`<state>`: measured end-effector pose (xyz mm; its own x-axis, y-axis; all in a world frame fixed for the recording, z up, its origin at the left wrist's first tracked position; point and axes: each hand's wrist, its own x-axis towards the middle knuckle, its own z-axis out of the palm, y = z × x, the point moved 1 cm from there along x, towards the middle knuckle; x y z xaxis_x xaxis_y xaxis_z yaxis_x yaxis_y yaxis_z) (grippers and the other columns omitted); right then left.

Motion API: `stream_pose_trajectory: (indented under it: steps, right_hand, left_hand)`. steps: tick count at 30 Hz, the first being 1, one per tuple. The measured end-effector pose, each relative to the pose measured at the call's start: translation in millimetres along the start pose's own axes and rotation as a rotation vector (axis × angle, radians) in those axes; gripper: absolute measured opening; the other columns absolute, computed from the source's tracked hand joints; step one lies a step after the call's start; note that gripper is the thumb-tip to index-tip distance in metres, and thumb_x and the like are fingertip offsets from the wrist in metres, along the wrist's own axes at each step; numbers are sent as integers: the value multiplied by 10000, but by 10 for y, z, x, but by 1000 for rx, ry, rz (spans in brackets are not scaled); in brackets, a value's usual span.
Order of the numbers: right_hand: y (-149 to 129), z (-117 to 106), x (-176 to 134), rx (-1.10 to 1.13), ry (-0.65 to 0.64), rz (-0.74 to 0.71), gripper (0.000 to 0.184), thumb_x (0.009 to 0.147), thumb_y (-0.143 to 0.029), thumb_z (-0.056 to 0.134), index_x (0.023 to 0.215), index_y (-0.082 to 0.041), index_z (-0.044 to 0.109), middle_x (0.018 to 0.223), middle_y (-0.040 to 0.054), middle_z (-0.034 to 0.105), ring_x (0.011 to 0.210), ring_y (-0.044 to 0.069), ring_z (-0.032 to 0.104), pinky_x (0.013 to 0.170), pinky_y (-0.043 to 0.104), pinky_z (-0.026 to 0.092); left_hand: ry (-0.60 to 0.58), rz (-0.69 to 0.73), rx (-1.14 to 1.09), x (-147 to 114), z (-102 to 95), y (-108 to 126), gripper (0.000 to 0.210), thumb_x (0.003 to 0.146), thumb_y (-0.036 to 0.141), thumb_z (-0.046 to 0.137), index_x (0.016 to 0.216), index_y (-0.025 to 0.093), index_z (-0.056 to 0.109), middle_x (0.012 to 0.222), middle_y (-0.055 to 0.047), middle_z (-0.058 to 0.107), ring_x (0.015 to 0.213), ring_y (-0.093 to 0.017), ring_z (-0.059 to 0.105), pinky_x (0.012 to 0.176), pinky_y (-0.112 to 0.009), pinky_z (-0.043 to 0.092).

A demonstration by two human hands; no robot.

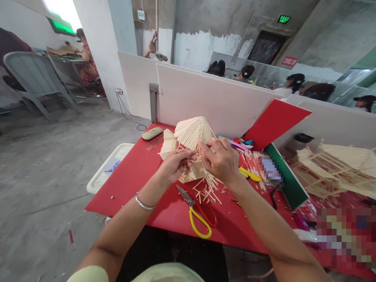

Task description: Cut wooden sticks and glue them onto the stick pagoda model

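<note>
On the red tabletop (pixel 132 184) stands a small model house (pixel 192 131) built of thin pale wooden sticks, with a sloping stick roof. My left hand (pixel 178 164) is at its front, thumb and fingertips pinched together. Close beside it, my right hand (pixel 220 156) also pinches at the front edge of the roof. What lies between the fingertips of either hand is too small to make out. Loose cut sticks (pixel 208 190) are scattered below my right hand. Nearer to me lie scissors (pixel 196 213) with one yellow and one red handle, blades pointing toward the model.
A yellow utility knife (pixel 249 174) and stick bundles (pixel 252 162) lie to the right, by a green board (pixel 286 176). A glasses case (pixel 152 133) sits at the back left. White partition panels (pixel 205 105) rise behind the table. Another stick model (pixel 331 168) stands far right. Several people sit beyond.
</note>
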<state>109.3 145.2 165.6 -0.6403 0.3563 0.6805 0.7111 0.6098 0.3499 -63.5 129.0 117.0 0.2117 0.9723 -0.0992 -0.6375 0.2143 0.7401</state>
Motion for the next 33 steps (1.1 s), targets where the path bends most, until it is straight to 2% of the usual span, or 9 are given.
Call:
stream_pose_trajectory:
  steps: [9, 14, 18, 21, 24, 26, 28, 30, 33]
  right_hand:
    - [-28, -58, -29, 12, 21, 7, 403, 863, -230, 546, 1261, -236, 605, 992, 61, 643, 931, 216, 469, 764, 333, 403]
    - [-197, -249, -163, 112, 24, -69, 454, 858, -195, 589, 1297, -307, 573, 1017, 33, 652, 942, 195, 495, 811, 320, 449]
    - [-384, -457, -362, 295, -50, -42, 398, 849, -218, 624, 1231, -330, 625, 1046, 45, 645, 1011, 198, 519, 873, 342, 477]
    - [-499, -585, -603, 493, -98, 115, 389, 852, -260, 632, 1229, -355, 624, 1065, 35, 646, 998, 190, 563, 862, 357, 498]
    - [-647, -603, -976, 633, 11, 508, 309, 876, -235, 597, 1165, -328, 652, 1005, 26, 664, 887, 166, 615, 765, 326, 527]
    - [-799, -538, -1288, 655, 23, 744, 226, 900, -227, 558, 1080, -293, 678, 945, 29, 676, 827, 159, 630, 719, 311, 531]
    - [-958, -444, -1595, 671, -146, 766, 198, 909, -268, 553, 1052, -274, 689, 928, 31, 691, 792, 155, 640, 712, 299, 532]
    - [-1029, -381, -1858, 610, -282, 707, 222, 906, -305, 562, 1085, -270, 688, 957, 36, 702, 846, 164, 652, 763, 301, 526]
    - [-827, -347, -2092, 512, -365, 710, 251, 914, -357, 541, 1105, -280, 684, 988, 32, 703, 871, 162, 652, 779, 291, 513]
  left_hand:
    - [-38, 53, 9, -75, 5, -36, 229, 721, 243, 783, 867, 90, 695, 717, -35, 680, 486, -34, 548, 404, -125, 380]
    - [-27, 65, 120, -381, -13, -130, 223, 715, 299, 783, 798, 114, 691, 692, -41, 681, 458, -57, 539, 382, -152, 363]
    - [13, 153, 371, -747, -71, -260, 229, 762, 337, 744, 855, 128, 728, 680, -55, 691, 465, -86, 553, 431, -197, 417]
    - [93, 200, 525, -994, -144, -435, 209, 777, 345, 730, 851, 151, 742, 683, -52, 694, 492, -108, 574, 477, -226, 456]
    - [159, 152, 569, -1144, -270, -701, 201, 783, 358, 722, 799, 159, 741, 660, -47, 691, 475, -108, 566, 478, -231, 458]
    - [186, 102, 561, -1183, -370, -888, 212, 783, 366, 719, 775, 154, 732, 640, -47, 684, 463, -102, 558, 449, -218, 432]
    - [201, 75, 539, -1178, -448, -1039, 225, 785, 373, 716, 769, 148, 723, 634, -46, 680, 452, -95, 549, 430, -207, 412]
    - [195, 61, 527, -1143, -475, -1138, 242, 787, 385, 710, 780, 144, 721, 645, -50, 685, 456, -93, 548, 435, -204, 414]
    - [169, 45, 511, -1070, -405, -1222, 256, 771, 396, 723, 811, 144, 727, 679, -58, 698, 476, -101, 563, 467, -214, 442]
